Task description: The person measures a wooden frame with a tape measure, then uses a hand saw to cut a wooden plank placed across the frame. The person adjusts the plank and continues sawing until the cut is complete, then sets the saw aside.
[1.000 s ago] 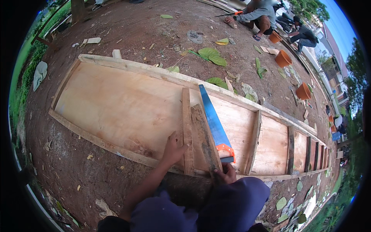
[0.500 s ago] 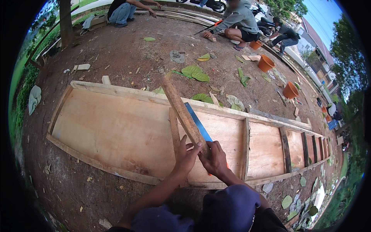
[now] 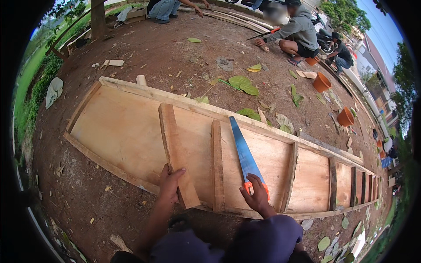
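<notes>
The left hand pinches a wooden piece, which points between eleven and twelve o'clock. At its three o'clock, the right hand touches the saw; whether it grips, I cannot tell.

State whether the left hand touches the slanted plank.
Touching. The head view shows the left hand gripping the slanted plank, thumb over its face.

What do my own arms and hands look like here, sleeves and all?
Your left grip and right grip are bare hands, without visible gloves or watches. The left forearm is uncovered; dark cloth, probably a sleeve, shows at the lower edge. The right forearm is mostly hidden.
</notes>
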The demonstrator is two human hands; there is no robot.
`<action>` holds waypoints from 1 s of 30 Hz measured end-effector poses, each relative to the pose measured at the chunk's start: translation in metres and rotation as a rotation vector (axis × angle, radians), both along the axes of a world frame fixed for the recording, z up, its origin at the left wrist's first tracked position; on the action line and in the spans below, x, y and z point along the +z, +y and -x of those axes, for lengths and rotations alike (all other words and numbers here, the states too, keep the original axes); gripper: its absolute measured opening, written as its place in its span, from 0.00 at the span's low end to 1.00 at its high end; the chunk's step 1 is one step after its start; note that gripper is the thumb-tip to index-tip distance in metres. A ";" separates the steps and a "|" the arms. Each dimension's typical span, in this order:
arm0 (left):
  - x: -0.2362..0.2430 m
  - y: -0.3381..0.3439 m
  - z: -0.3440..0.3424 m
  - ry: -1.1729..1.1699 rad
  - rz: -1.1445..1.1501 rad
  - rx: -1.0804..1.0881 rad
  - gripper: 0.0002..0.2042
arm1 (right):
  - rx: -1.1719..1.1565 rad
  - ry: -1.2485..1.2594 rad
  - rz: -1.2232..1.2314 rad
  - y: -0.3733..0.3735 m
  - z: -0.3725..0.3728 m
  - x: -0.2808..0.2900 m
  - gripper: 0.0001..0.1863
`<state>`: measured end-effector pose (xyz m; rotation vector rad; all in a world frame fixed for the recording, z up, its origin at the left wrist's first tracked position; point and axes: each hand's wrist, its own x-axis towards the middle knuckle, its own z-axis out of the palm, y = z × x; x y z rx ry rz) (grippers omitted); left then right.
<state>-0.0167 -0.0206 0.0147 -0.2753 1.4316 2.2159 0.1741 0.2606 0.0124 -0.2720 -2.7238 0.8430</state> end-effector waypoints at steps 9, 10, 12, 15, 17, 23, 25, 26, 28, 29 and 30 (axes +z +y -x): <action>0.026 -0.097 0.067 0.473 0.859 -0.096 0.21 | -0.382 -0.026 -0.126 0.034 -0.129 -0.080 0.24; 0.028 -0.102 0.079 0.513 0.991 -0.149 0.22 | -0.400 -0.022 -0.121 0.037 -0.136 -0.088 0.24; 0.018 -0.118 0.105 0.470 1.083 -0.217 0.26 | -0.309 0.000 -0.208 0.032 -0.135 -0.101 0.24; -0.005 -0.132 0.135 0.507 1.224 -0.244 0.27 | -0.252 0.042 -0.264 0.027 -0.128 -0.109 0.25; -0.017 -0.136 0.156 0.536 1.288 -0.260 0.27 | -0.295 0.076 -0.234 0.026 -0.129 -0.111 0.26; -0.036 -0.137 0.205 0.596 1.345 -0.308 0.27 | -0.245 0.011 -0.260 0.027 -0.129 -0.103 0.26; -0.041 -0.131 0.218 0.624 1.349 -0.285 0.27 | -0.289 -0.003 -0.255 0.025 -0.129 -0.103 0.25; -0.043 -0.131 0.223 0.633 1.360 -0.290 0.26 | -0.315 -0.005 -0.254 0.024 -0.128 -0.102 0.25; -0.048 -0.133 0.229 0.670 1.368 -0.302 0.26 | -0.326 -0.007 -0.272 0.023 -0.128 -0.101 0.24; -0.053 -0.135 0.232 0.680 1.358 -0.294 0.25 | -0.346 -0.005 -0.293 0.024 -0.128 -0.097 0.24; -0.059 -0.140 0.231 0.694 1.342 -0.293 0.24 | -0.343 0.012 -0.302 0.024 -0.127 -0.091 0.23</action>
